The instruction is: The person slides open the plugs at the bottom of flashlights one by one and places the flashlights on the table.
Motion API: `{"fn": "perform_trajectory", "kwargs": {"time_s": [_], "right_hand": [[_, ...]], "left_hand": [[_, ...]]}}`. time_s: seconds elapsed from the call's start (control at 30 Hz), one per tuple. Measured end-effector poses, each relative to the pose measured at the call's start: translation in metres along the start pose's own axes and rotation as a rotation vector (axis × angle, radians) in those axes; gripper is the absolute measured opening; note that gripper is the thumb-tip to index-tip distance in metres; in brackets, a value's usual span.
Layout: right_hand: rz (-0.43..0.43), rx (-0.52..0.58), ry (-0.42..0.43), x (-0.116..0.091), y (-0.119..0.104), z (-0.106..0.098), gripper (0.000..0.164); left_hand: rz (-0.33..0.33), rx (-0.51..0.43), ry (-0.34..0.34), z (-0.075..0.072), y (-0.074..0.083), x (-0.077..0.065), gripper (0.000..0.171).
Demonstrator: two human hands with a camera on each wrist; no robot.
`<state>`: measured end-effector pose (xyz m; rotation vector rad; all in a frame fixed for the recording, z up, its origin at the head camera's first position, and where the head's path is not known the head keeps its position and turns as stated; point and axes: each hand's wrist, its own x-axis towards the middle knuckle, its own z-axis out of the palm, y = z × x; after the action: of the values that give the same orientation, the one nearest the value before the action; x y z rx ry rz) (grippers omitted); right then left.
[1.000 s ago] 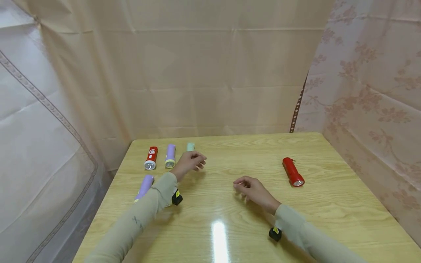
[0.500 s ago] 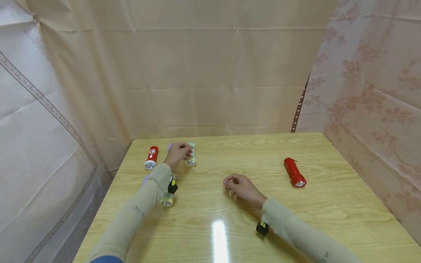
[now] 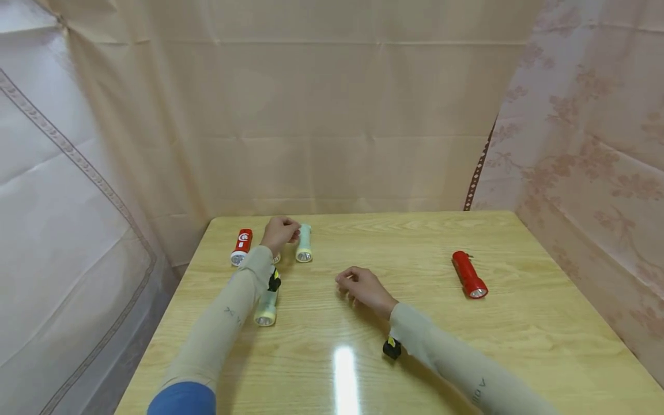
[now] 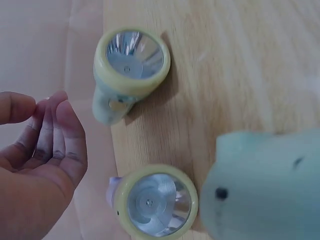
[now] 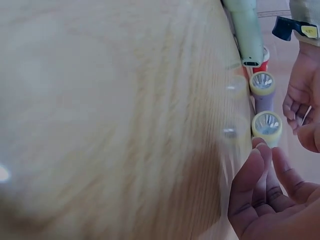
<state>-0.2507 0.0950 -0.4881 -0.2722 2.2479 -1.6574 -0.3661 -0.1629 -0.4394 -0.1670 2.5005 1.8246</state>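
Observation:
My left hand (image 3: pixel 280 233) hovers at the back left of the table with loosely curled fingers and nothing in them. Just right of its fingertips lies a mint flashlight (image 3: pixel 304 245) with a pale yellow head. A purple flashlight (image 4: pixel 114 187) is mostly covered by that hand in the head view; its yellow-rimmed head (image 3: pixel 277 259) shows below the wrist. Under the left forearm another mint flashlight (image 3: pixel 266 311) sticks out, lens toward me. My right hand (image 3: pixel 365 289) hangs over the table's middle, fingers loosely bent, holding nothing.
A red flashlight with a white head (image 3: pixel 242 245) lies at the far left. An all-red flashlight (image 3: pixel 469 275) lies on the right side of the wooden table (image 3: pixel 389 242). Cloth curtains (image 3: pixel 337 115) hang behind and at both sides.
My left hand has moved left and back, from over the rear mint flashlight to over the purple one. The right hand has drifted left. No flashlight has been picked up.

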Motion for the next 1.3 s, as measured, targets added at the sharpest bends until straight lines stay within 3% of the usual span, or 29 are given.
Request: {"fn": "perform_trajectory", "kwargs": {"time_s": [0.43,0.63,0.93,1.13,1.3], "right_hand": [[0.031,-0.047,0.033,0.029,-0.012,0.021,0.031],[0.034,-0.074,0.101,0.046,-0.017,0.032,0.033],[0.065,-0.144,0.15,0.061,-0.026,0.047,0.038],[0.099,-0.233,0.165,0.075,-0.031,0.051,0.054],[0.116,-0.319,0.157,0.08,-0.035,0.054,0.062]], "left_hand": [[-0.008,0.026,0.054,-0.002,-0.005,0.012,0.026],[0.0,0.13,0.067,-0.001,-0.013,0.015,0.025],[-0.082,0.115,0.013,0.008,-0.016,0.009,0.027],[-0.066,0.201,0.006,0.007,-0.015,0.013,0.026],[-0.092,0.225,-0.022,0.01,-0.016,0.016,0.024]]}}
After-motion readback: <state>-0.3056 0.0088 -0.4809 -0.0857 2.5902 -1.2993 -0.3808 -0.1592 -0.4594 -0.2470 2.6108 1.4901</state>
